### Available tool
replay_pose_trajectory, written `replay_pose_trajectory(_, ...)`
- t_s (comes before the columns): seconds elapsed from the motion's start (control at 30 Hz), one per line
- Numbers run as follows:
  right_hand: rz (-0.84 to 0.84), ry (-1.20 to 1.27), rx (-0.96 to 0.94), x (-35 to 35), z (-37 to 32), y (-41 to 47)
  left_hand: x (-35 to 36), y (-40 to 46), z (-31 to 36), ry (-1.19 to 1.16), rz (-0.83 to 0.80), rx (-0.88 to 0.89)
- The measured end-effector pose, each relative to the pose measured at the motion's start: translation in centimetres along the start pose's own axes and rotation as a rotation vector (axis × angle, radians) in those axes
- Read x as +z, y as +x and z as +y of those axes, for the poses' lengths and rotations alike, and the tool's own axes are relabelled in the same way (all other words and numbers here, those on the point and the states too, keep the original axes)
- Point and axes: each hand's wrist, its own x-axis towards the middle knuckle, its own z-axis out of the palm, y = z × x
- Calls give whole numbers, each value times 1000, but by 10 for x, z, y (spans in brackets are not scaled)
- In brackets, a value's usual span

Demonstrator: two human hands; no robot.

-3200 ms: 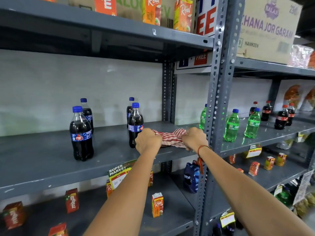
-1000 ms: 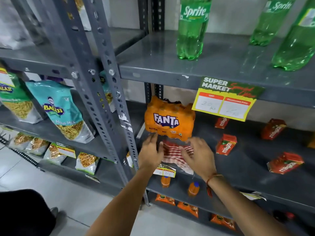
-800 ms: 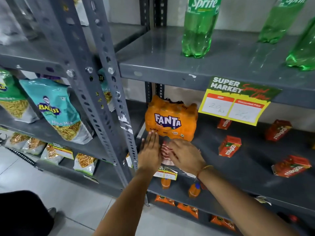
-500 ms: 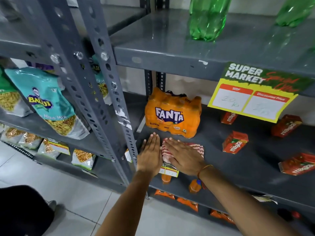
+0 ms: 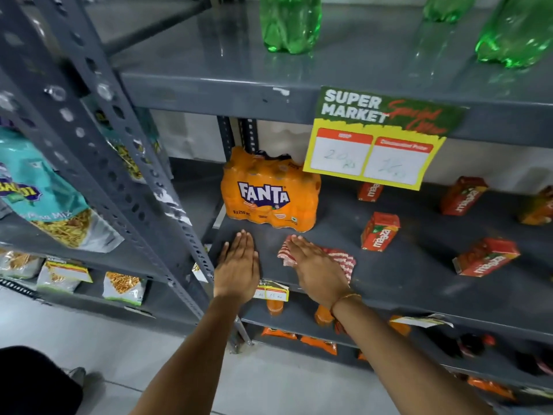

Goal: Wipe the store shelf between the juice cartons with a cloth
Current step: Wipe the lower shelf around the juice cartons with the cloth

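grey shelf [image 5: 404, 274] carries everything; left hand [image 5: 238, 266] lies flat on it, fingers straight and together, holding nothing; just right, the right hand [image 5: 317, 269] presses flat on the striped cloth [image 5: 341, 259], fingers extended; the cloth's long axis runs left-right, slightly down to the right, before the fanta pack [image 5: 269, 193]; cartons [image 5: 380, 232] stand further right, apart from it

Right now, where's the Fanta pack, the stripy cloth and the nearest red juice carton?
Fanta pack [image 5: 264, 196]: head view, on its logo.
Striped cloth [image 5: 344, 260]: head view, on its right end beside the hand.
Nearest red juice carton [image 5: 380, 233]: head view, on its front face.
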Motion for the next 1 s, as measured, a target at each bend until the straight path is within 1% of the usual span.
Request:
replay_pose_trajectory(0.17, 37, -14, 184, -10, 28, -36, -1, 0, 1, 5, -37, -10)
replay_pose_trajectory(0.27, 61, -28, 256, -19, 42, -62, -5, 0, 4, 8, -59, -38)
replay_pose_trajectory(0.37, 86, -37, 333, -29, 57, -90, -7, 0, 22, -2, -102, -65)
replay_pose_trajectory(0.47, 85, -51, 365, -40, 73, -109, 0, -5, 55, -23, -147, -6)
replay_pose_trajectory(0.53, 75, 57, 428, -49, 81, -110, 7, -9, 78, -38, -146, 41)
replay_pose_trajectory(0.6, 138, 241, 534, -62, 83, -102, 13, -13, 96, -55, -132, 73)
replay_pose_trajectory(0.63, 173, 284, 557, -65, 81, -97, 15, -15, 102, -62, -117, 77)
replay_pose_trajectory(0.7, 198, 285, 517, -60, 64, -87, 16, -15, 104, -82, -81, 75)
replay_pose_trajectory(0.8, 180, 231, 352, -38, 22, -70, 12, -15, 94, -138, -58, 79)
replay_pose_trajectory(0.9, 168, 171, 199, -23, -13, -48, 7, -16, 72, -101, -27, 29)
replay_pose_trajectory(1.0, 103, 122, 102, -15, -30, -24, 3, -15, 51, -77, -11, 16)
